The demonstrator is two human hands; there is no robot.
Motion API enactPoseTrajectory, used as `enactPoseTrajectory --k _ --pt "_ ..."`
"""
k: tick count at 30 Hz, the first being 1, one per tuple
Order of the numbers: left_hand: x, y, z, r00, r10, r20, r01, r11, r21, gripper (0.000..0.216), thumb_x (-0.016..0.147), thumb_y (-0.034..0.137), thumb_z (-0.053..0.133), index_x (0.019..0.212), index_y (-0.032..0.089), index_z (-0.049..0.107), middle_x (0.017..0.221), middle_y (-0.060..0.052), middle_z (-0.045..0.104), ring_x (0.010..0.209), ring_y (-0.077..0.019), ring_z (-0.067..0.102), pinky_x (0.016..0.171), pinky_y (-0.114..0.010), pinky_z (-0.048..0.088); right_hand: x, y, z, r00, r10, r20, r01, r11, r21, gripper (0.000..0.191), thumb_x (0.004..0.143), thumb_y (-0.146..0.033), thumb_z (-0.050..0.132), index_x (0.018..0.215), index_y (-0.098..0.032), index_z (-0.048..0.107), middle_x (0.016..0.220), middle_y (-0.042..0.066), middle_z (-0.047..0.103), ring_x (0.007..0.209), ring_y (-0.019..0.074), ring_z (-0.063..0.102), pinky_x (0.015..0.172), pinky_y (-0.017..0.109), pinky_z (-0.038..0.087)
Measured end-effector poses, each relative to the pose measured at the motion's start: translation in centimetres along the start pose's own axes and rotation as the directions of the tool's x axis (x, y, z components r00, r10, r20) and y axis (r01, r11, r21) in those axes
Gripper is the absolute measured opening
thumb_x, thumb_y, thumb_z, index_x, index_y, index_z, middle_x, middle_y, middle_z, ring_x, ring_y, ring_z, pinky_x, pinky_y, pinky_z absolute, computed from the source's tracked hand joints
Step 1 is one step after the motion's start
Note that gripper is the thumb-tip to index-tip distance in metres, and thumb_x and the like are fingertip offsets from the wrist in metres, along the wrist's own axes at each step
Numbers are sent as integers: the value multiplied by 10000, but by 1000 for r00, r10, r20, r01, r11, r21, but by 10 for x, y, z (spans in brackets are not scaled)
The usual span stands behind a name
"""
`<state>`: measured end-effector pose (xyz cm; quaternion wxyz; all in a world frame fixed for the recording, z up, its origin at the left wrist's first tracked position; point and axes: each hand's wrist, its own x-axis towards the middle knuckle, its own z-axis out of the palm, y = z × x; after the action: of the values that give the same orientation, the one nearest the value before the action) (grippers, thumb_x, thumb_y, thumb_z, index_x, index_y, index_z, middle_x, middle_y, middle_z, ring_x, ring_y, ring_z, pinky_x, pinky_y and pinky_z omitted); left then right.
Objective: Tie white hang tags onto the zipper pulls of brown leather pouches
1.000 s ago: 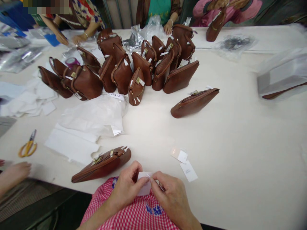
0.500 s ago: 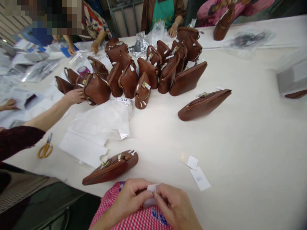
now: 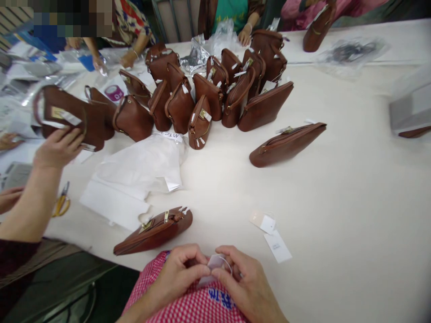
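My left hand (image 3: 180, 273) and my right hand (image 3: 242, 280) meet at the table's near edge, over my red checked apron (image 3: 188, 309). Both pinch a small white paper tag (image 3: 213, 265) with a thin loop of string. A brown leather bag (image 3: 153, 231) lies flat on the white table (image 3: 336, 202) just left of my hands. Two loose white tags (image 3: 271, 233) lie to the right of my hands.
A cluster of several upright brown bags (image 3: 208, 94) stands at the far middle, one more bag (image 3: 286, 143) lying apart to the right. White wrapping paper (image 3: 134, 175) and yellow scissors (image 3: 60, 202) lie at left. A co-worker's hand (image 3: 57, 150) lifts a brown bag (image 3: 70, 116). Other people sit at the far side.
The co-worker at left has pulled a brown bag out of the cluster and lifted it. My hands keep working the tag, now showing its string loop.
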<state>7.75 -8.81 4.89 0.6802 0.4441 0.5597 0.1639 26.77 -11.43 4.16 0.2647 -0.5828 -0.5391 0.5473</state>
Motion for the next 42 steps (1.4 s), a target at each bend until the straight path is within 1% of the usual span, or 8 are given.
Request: enactPoseTrajectory --k 5,8,12,20,24,30,35,42 --pt "-5 9 -1 976 -135 172 178 949 -260 166 640 236 662 587 181 515 541 27 565 486 -98 434 494 -211 322 5 0 -7 979 -186 -83 184 983 -26 221 941 -332 525 932 -250 729 711 13 627 628 158 613 559 251 481" --pt "-5 16 -4 996 87 35 -89 992 89 165 740 226 628 601 179 552 589 15 563 565 -115 486 554 -221 357 10 2 -6 928 -296 -228 286 955 -74 195 927 -261 545 1037 -246 706 946 76 676 750 171 670 621 244 543" --pt "-4 24 -8 903 428 -19 -374 809 453 226 890 227 570 671 182 601 630 6 574 607 -115 535 583 -217 378 19 0 3 898 -417 -144 428 902 55 217 932 -183 500 1062 -242 664 962 55 724 836 160 689 749 224 549" --pt "4 22 -29 883 470 -8 -353 674 649 228 929 218 579 703 202 588 630 19 576 586 -114 550 550 -209 408 40 13 42 969 -247 6 234 927 294 197 931 -265 523 819 -204 674 685 -8 663 622 124 593 617 214 443" --pt "8 31 -57 850 522 65 -366 499 786 60 914 216 586 965 237 608 847 -21 658 789 -173 611 698 -254 493 54 20 57 993 -115 -21 115 932 344 209 893 -227 511 735 -200 646 642 -20 621 588 121 542 584 227 395" --pt "35 39 -82 888 436 145 -257 208 944 322 857 207 588 1178 221 564 1090 -87 630 975 -244 599 824 -358 530 80 28 77 998 36 -48 -16 931 364 209 869 -200 484 684 -194 580 623 -24 577 587 126 512 574 244 350" --pt "53 31 -76 905 410 114 -239 270 933 150 894 145 499 1001 221 571 911 -37 645 805 -186 618 697 -291 537 92 33 87 997 63 -51 -37 913 406 180 868 -171 502 717 -193 598 641 -29 576 599 119 509 576 232 343" --pt "48 21 -82 914 402 49 -229 415 881 126 889 144 538 988 223 539 882 -21 632 795 -148 634 685 -216 551 107 37 79 981 -152 -118 165 981 106 217 930 -144 476 752 -192 591 727 0 573 636 128 543 584 256 335"
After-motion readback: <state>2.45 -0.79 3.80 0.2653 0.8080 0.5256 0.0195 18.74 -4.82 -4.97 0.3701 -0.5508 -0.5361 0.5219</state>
